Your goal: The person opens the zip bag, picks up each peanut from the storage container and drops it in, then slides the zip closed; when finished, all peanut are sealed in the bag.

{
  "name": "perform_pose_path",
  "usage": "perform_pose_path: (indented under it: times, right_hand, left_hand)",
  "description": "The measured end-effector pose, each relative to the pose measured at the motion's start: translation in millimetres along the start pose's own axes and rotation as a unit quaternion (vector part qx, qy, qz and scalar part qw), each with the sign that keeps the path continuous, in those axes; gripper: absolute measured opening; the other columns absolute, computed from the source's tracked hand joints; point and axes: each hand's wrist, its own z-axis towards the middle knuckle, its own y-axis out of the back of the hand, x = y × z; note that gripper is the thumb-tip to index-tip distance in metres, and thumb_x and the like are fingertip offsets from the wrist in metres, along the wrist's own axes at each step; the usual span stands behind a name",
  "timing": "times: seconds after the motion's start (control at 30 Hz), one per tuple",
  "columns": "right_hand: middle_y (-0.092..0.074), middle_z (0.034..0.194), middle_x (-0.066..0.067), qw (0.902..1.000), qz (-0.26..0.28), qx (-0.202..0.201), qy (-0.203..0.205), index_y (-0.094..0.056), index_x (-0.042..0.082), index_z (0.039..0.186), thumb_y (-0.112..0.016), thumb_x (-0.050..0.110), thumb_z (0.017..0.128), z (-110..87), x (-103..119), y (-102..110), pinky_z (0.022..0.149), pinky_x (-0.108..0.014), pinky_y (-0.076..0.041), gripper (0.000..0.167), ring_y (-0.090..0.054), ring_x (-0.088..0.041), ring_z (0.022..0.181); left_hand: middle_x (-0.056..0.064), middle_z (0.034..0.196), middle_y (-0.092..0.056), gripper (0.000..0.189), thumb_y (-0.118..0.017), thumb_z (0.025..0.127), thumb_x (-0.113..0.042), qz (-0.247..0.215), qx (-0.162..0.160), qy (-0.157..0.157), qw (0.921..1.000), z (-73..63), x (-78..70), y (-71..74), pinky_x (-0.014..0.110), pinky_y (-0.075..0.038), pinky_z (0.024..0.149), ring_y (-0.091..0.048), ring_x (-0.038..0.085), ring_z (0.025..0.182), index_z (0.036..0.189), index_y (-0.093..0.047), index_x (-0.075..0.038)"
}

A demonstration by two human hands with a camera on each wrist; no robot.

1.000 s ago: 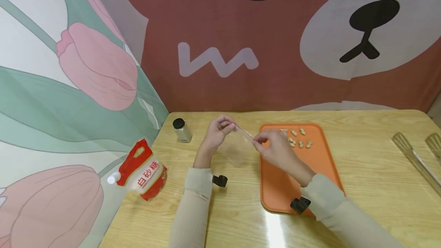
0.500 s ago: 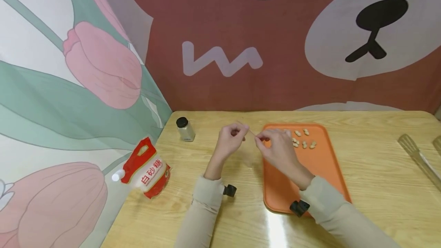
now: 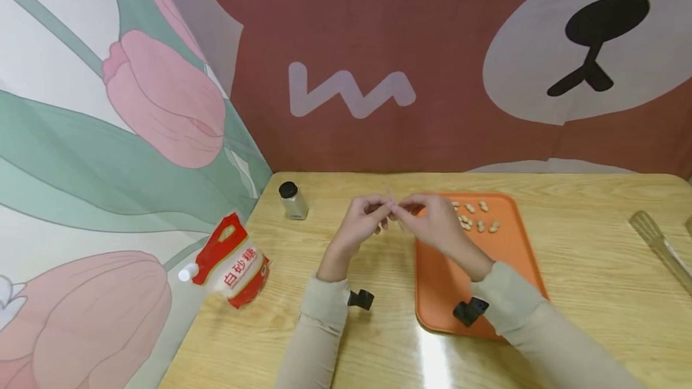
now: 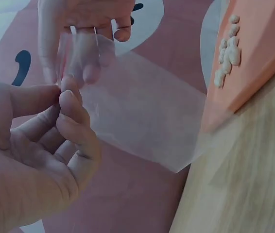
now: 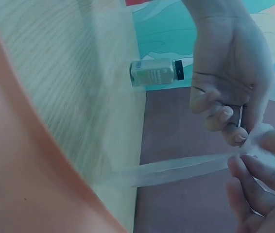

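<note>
A clear plastic zip bag (image 4: 147, 111) with a thin reddish strip along its mouth hangs from both hands, above the table. My left hand (image 3: 357, 224) pinches its top edge between thumb and index finger. Close against those fingertips, my right hand (image 3: 435, 224) pinches the same edge with thumb and forefinger. In the right wrist view the bag (image 5: 181, 170) trails away edge-on, as a narrow pale band. Just right of the hands, several unshelled peanuts (image 3: 480, 226) lie at the far end of an orange tray (image 3: 465, 287), partly covered by my right forearm.
A small jar with a black lid (image 3: 294, 201) stands at the back left of the wooden table (image 3: 584, 245). Nearer on the left is a red and white sugar pouch (image 3: 235, 266) with a white cap. A slotted metal spatula (image 3: 656, 245) lies on the right.
Both hands have come together: the bag's edge, earlier stretched between them, now has their fingertips meeting on it. The left hand moved right. The head view shifted slightly.
</note>
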Motion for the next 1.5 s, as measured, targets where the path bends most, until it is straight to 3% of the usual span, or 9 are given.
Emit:
perform_pose_path:
  times: [0.17,0.43,0.67,0.8,1.03,1.13,1.27,1.33,1.5]
  right_hand:
    - [-0.071,0.081,-0.001,0.9997,0.002,0.025,-0.004,-0.078,0.006,0.096,-0.066,0.018,0.096,3.5,0,2,0.059,-0.034,-0.051,0.017,-0.063,-0.016,0.071]
    - [-0.071,0.081,-0.001,0.9971,-0.004,0.058,-0.049,-0.078,0.007,0.093,-0.064,0.016,0.097,5.3,-1,5,0.059,-0.035,-0.05,0.017,-0.061,-0.014,0.067]
    - [-0.073,0.083,-0.006,0.9933,-0.04,0.046,-0.098,-0.078,0.006,0.093,-0.061,0.014,0.097,10.6,-9,24,0.054,-0.034,-0.047,0.02,-0.059,-0.016,0.06]
    - [-0.073,0.082,-0.005,0.9928,-0.044,0.049,-0.1,-0.079,0.005,0.094,-0.063,0.017,0.094,13.8,-10,30,0.052,-0.034,-0.046,0.02,-0.059,-0.017,0.058]
    - [-0.072,0.078,-0.003,0.9934,-0.055,0.056,-0.084,-0.079,0.006,0.09,-0.064,0.015,0.094,16.9,-8,32,0.056,-0.035,-0.049,0.018,-0.06,-0.016,0.059]
    - [-0.072,0.078,-0.003,0.9931,-0.061,0.059,-0.081,-0.079,0.006,0.09,-0.064,0.015,0.094,17.3,-7,33,0.058,-0.036,-0.05,0.018,-0.061,-0.016,0.061]
    - [-0.072,0.078,-0.002,0.9931,-0.062,0.066,-0.076,-0.079,0.006,0.09,-0.065,0.014,0.093,17.3,-5,32,0.061,-0.038,-0.051,0.016,-0.062,-0.017,0.064]
    - [-0.072,0.078,-0.002,0.9931,-0.06,0.071,-0.072,-0.079,0.005,0.089,-0.065,0.013,0.092,17.1,-4,31,0.061,-0.038,-0.051,0.015,-0.063,-0.017,0.065]
    - [-0.072,0.078,-0.003,0.9919,-0.063,0.074,-0.081,-0.079,0.007,0.087,-0.066,0.012,0.091,16.9,-2,31,0.057,-0.035,-0.05,0.015,-0.062,-0.017,0.063]
  left_hand:
    - [0.006,0.078,-0.063,0.023,-0.054,0.103,-0.014,0.013,0.006,-0.003,0.9999,0.9,2.1,-0.8,0.027,-0.041,0.057,-0.054,0.02,0.065,0.099,-0.07,0.002]
    - [0.005,0.072,-0.062,0.021,-0.052,0.097,-0.007,0.12,-0.019,-0.02,0.9924,1.9,-0.1,-3.4,0.026,-0.044,0.054,-0.055,0.019,0.063,0.089,-0.069,0.003]
    - [-0.001,0.056,-0.047,0.021,-0.055,0.092,-0.011,0.169,-0.085,-0.03,0.9815,-2.6,-7.7,3.8,0.025,-0.033,0.045,-0.037,0.011,0.047,0.075,-0.065,-0.006]
    - [0.0,0.057,-0.048,0.021,-0.054,0.093,-0.012,0.19,-0.069,-0.029,0.979,-3.9,-12.7,8.4,0.027,-0.033,0.046,-0.038,0.012,0.049,0.076,-0.066,-0.008]
    - [0.013,0.084,-0.066,0.015,-0.064,0.096,-0.015,0.186,-0.009,-0.066,0.9803,-0.1,-6.1,12.8,0.031,-0.048,0.061,-0.057,0.019,0.069,0.101,-0.071,-0.003]
    - [0.013,0.117,-0.063,0.052,-0.081,0.085,-0.021,0.212,-0.009,-0.085,0.9735,2.6,2.5,8.9,0.041,-0.051,0.084,-0.058,0.024,0.102,0.13,-0.06,-0.004]
    - [0.007,0.156,-0.034,0.112,-0.094,0.067,-0.033,0.278,-0.006,-0.089,0.9563,7.8,17.0,-3.5,0.055,-0.031,0.11,-0.029,0.027,0.142,0.156,-0.029,-0.015]
    - [0.004,0.159,-0.029,0.116,-0.095,0.066,-0.034,0.289,-0.01,-0.093,0.9526,9.8,23.1,-8.9,0.057,-0.026,0.112,-0.024,0.026,0.146,0.158,-0.027,-0.017]
    - [0.003,0.142,-0.055,0.091,-0.092,0.07,-0.02,0.229,-0.047,-0.134,0.963,11.0,31.6,-12.6,0.053,-0.032,0.11,-0.046,0.02,0.133,0.148,-0.046,-0.011]
